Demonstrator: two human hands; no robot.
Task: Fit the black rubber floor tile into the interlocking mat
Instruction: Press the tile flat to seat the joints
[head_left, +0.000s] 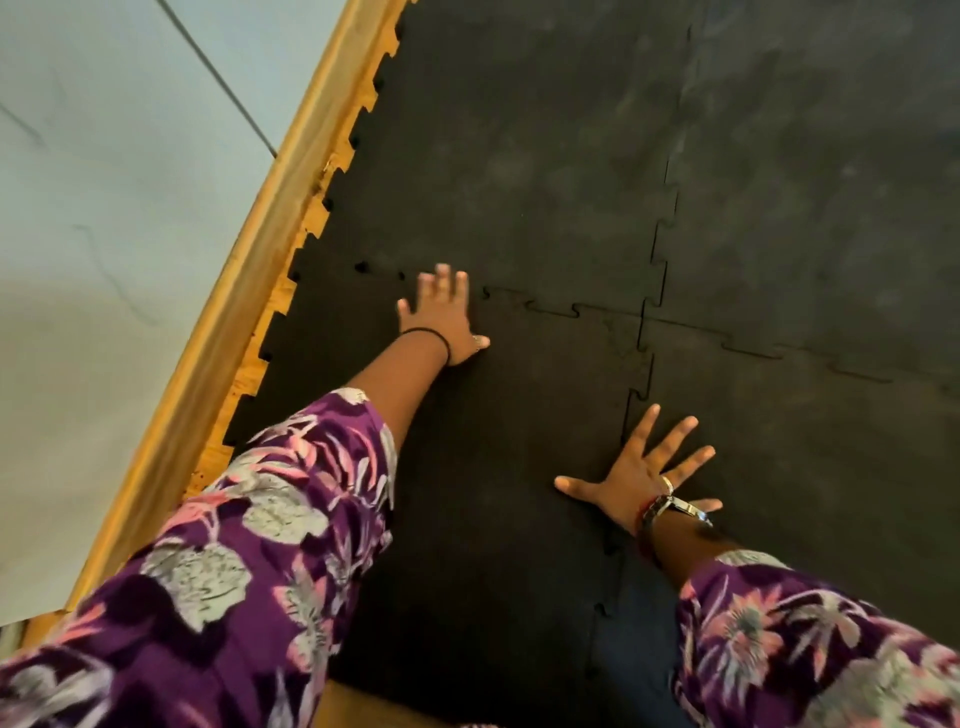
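Note:
The black rubber floor tile (498, 415) lies flat at the near left of the interlocking mat (545, 156). My left hand (441, 317) presses palm-down on the tile's far edge, right at the toothed seam with the tile beyond it. My right hand (644, 473) lies flat with fingers spread on the tile's right edge, across the vertical toothed seam. Left of my left hand a few small gaps show in the far seam. Neither hand holds anything.
More black tiles (810, 182) fill the far and right side. A wooden skirting strip (249, 270) and wood floor run diagonally along the mat's toothed left edge, with a pale wall (104, 208) beyond. My purple flowered sleeves cover the lower frame.

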